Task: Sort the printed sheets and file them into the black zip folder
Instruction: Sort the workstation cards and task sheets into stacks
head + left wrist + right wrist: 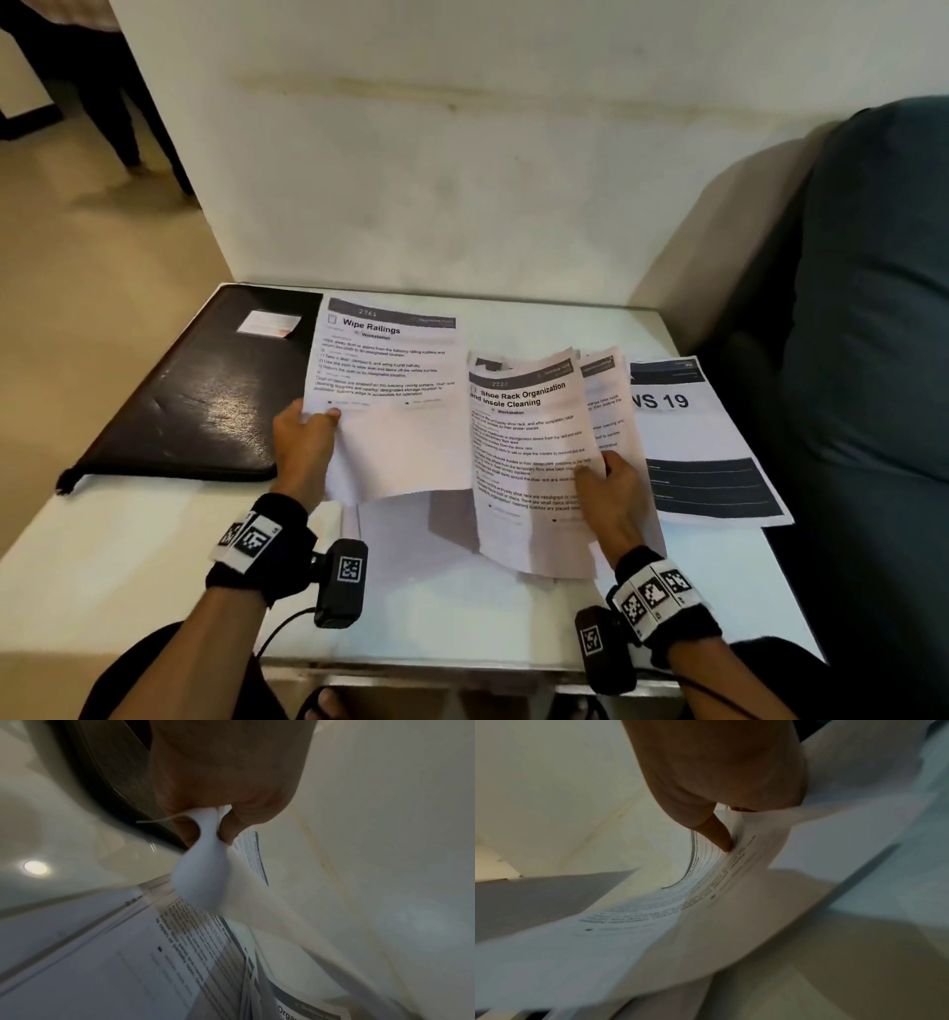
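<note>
our left hand [304,437] reaches forward with the wrist low, thumb on top and fingers [228,825] curled beneath, pinching paper at its near left edge. our right hand [608,493] lies palm down, thumb [718,835] pressed flat and pointing ahead, its other fingers tucked under the stack. both forearms run roughly parallel.

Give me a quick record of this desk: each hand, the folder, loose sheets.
left hand: pinches the Wipe Railings sheet at its left edge
right hand: holds the Shoe Rack sheets, fanned
black zip folder: flat on the table's left, closed
WS 19 sheet: lies at the table's right
</note>
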